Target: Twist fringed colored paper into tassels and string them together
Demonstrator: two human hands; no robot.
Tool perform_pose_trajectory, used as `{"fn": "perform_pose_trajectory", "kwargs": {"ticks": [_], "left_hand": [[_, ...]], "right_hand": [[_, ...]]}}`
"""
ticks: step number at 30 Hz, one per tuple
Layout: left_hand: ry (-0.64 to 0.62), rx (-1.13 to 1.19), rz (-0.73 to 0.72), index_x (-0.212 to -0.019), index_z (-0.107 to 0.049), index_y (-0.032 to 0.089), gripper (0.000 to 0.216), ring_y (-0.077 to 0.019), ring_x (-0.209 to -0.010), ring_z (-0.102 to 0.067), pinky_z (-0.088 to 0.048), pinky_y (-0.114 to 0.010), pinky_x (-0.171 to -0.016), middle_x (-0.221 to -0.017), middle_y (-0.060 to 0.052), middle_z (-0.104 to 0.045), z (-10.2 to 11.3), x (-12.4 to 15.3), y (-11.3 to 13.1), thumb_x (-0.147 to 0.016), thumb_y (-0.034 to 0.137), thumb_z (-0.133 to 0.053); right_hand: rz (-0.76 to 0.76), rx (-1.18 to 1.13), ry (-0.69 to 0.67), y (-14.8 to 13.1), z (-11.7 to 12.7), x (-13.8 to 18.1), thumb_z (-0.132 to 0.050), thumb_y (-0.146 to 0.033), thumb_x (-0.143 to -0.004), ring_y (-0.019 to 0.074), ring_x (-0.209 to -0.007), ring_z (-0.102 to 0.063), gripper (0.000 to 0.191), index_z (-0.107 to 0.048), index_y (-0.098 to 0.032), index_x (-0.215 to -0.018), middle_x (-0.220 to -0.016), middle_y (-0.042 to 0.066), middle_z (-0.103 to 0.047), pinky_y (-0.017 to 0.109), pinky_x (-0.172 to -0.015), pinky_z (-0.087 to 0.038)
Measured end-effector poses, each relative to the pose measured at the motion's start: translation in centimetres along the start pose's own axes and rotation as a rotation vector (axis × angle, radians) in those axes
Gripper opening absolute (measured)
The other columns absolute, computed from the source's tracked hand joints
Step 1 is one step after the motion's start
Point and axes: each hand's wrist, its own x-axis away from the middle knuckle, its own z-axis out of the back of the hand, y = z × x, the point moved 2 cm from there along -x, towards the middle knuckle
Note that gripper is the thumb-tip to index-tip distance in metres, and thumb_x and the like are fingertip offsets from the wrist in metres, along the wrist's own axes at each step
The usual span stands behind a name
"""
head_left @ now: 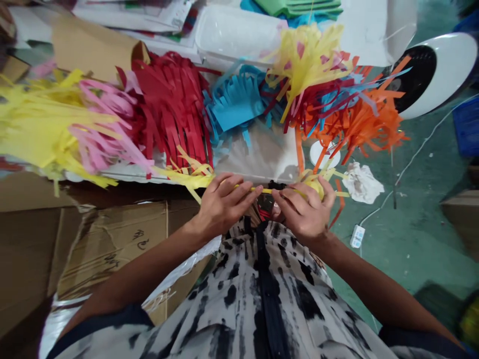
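My left hand (223,205) and my right hand (305,212) are close together just above my lap, both pinching a bunch of thin yellow paper strips (262,190) stretched between them. The fingers of each hand are curled round the strips. A small dark thing (276,185) sits on the strips between the two hands; I cannot tell what it is. More yellow strips (187,175) trail out to the left of my left hand, and a wad of them (316,185) bulges under my right fingers.
Piles of fringed paper lie ahead: yellow (33,119), pink (101,129), red (172,109), blue (235,104), orange (359,124). A cardboard box (93,239) stands left. A white fan (434,70), a cable and plug (357,235) and crumpled paper (361,183) are on the green floor.
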Motion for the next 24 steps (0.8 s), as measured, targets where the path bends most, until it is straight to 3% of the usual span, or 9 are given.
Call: {"fn": "perform_pose_trajectory", "kwargs": {"ticks": [7,10,13,17,21,24], "left_hand": [[0.018,-0.207,0.021,-0.132,-0.062,0.03,0.035,-0.0249,-0.118,-0.068,-0.05,-0.051,-0.11,-0.128,-0.002,-0.076,0.5,1.9,-0.8,-0.1,0.016,-0.062],[0.061,-0.203,-0.008,-0.122,-0.063,0.03,0.025,-0.0194,-0.108,-0.071,-0.051,-0.048,-0.112,-0.118,0.001,-0.077,-0.2,1.8,-0.7,-0.101,0.016,-0.061],[0.088,-0.163,-0.068,-0.11,-0.067,0.027,0.02,-0.016,-0.096,-0.073,-0.055,-0.041,-0.103,-0.107,0.002,-0.079,-0.6,1.4,-0.3,-0.103,0.012,-0.056],[0.113,-0.139,-0.081,-0.099,-0.072,0.021,0.017,-0.0167,-0.087,-0.074,-0.058,-0.031,-0.08,-0.101,-0.004,-0.081,0.0,0.8,0.4,-0.102,0.012,-0.057],[0.146,-0.021,0.063,-0.089,-0.076,0.02,0.024,-0.0178,-0.083,-0.077,-0.058,-0.029,-0.074,-0.096,-0.005,-0.083,1.6,-0.6,1.3,-0.103,0.017,-0.057],[0.155,0.343,0.376,-0.097,-0.08,0.022,0.021,-0.0202,-0.084,-0.079,-0.06,-0.031,-0.075,-0.096,-0.007,-0.084,4.0,-2.3,1.4,-0.102,0.035,-0.064]], "right_hand": [[0.001,0.039,0.04,-0.1,-0.8,0.0,-0.07,-0.014,-0.096,0.0238,-0.118,-0.066,0.026,-0.074,-0.031,-0.114,-0.103,-0.002,-0.079,0.059,-0.125,-0.025],[-0.013,0.067,0.015,-0.6,-1.1,-0.9,-0.066,-0.017,-0.099,0.0235,-0.12,-0.063,0.016,-0.075,-0.03,-0.101,-0.097,-0.002,-0.076,0.059,-0.127,-0.023],[0.0,0.064,0.015,-1.4,-0.9,-1.8,-0.062,-0.015,-0.101,0.0228,-0.115,-0.065,0.02,-0.072,-0.027,-0.088,-0.09,-0.001,-0.074,0.056,-0.127,-0.024],[0.036,0.054,0.1,-2.0,-0.7,-2.4,-0.061,-0.013,-0.102,0.02,-0.106,-0.067,0.02,-0.073,-0.026,-0.095,-0.084,-0.002,-0.074,0.052,-0.125,-0.028],[0.075,0.08,0.261,-1.5,-0.1,-3.8,-0.066,-0.012,-0.099,0.0171,-0.094,-0.067,0.016,-0.072,-0.026,-0.096,-0.081,-0.005,-0.075,0.046,-0.118,-0.035],[0.115,0.111,0.367,-0.5,1.9,-5.7,-0.068,-0.013,-0.098,0.0165,-0.095,-0.068,0.016,-0.071,-0.029,-0.095,-0.084,-0.007,-0.077,0.044,-0.112,-0.039]]}}
